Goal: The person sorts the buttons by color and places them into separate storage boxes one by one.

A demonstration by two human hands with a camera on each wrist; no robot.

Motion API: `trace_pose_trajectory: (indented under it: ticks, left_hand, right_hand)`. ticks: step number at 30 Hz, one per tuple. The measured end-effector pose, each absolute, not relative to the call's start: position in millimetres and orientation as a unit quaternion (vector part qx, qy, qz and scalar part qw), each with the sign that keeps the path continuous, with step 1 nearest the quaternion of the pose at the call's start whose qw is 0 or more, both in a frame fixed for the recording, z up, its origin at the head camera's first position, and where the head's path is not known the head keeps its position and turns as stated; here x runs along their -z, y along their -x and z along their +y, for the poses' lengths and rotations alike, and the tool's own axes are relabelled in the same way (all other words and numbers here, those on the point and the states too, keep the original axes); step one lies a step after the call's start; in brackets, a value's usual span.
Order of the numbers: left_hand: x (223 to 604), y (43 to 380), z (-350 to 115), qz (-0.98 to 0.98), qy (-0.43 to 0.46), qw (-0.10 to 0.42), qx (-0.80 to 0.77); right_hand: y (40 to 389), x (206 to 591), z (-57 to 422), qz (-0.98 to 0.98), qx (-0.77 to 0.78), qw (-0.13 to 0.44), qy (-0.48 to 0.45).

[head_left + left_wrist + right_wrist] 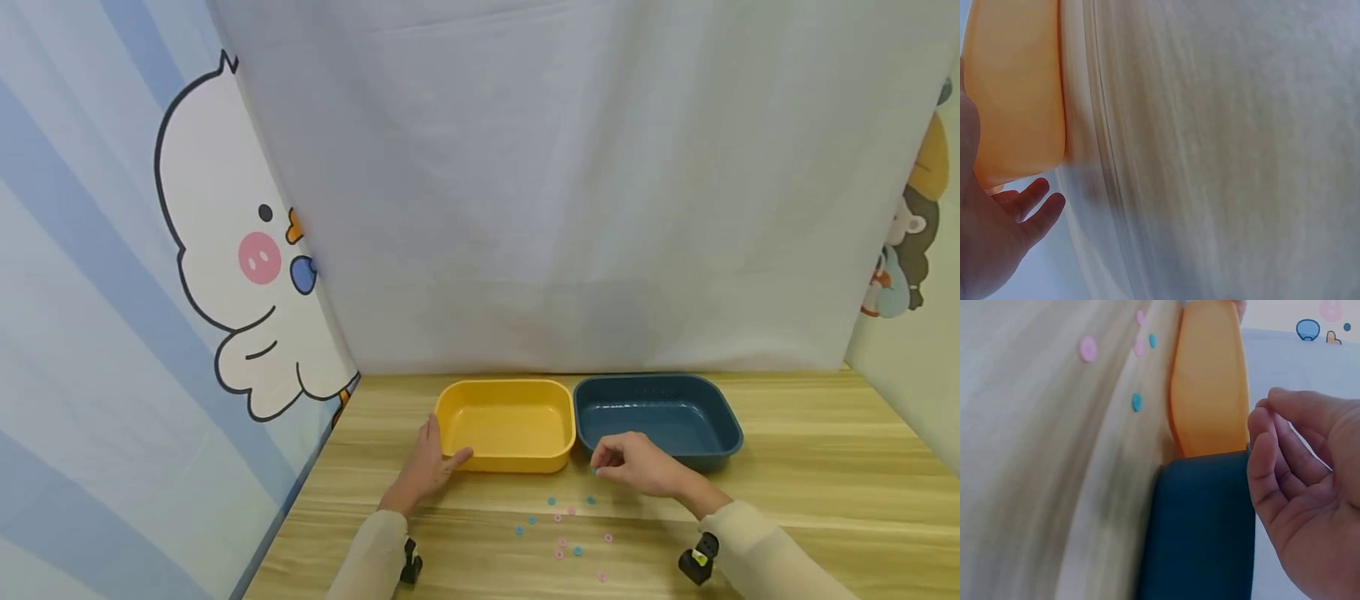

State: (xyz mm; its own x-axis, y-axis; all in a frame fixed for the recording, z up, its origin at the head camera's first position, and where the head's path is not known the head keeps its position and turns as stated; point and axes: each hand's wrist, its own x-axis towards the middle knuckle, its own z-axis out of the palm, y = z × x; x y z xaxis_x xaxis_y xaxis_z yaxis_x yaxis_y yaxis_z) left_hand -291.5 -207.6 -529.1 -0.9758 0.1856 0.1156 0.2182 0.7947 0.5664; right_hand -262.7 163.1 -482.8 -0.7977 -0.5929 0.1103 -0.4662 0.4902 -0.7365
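My left hand (pixel 427 462) rests at the near left corner of a yellow plastic basin (pixel 510 465), thumb along the front wall and fingers by the left side. In the left wrist view, two of its fingers (pixel 1044 219) extend loosely below the basin's end. Just in front of a dark blue basin (pixel 705 461), my right hand (pixel 637 464) pinches a small blue ring (pixel 595 471) between thumb and fingertips. The right wrist view shows those fingertips (pixel 1264 403) drawn together, the ring hidden. Loose blue rings (pixel 590 500) and pink rings (pixel 608 538) lie on the table nearby.
Both basins stand side by side on the wood-grain table (pixel 825 500), near its back edge. A pale grey curtain (pixel 570 208) hangs behind them. At the left is a striped wall with a cartoon duck (pixel 225 217).
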Motion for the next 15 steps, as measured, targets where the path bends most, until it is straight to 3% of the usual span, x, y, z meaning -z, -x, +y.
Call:
trace_pose_trajectory:
  ticks: [15]
  left_hand:
    - [527, 291, -208, -0.947, 0.101, 0.015, 0.305]
  right_hand:
    - [278, 477, 147, 0.876, 0.414, 0.052, 0.243]
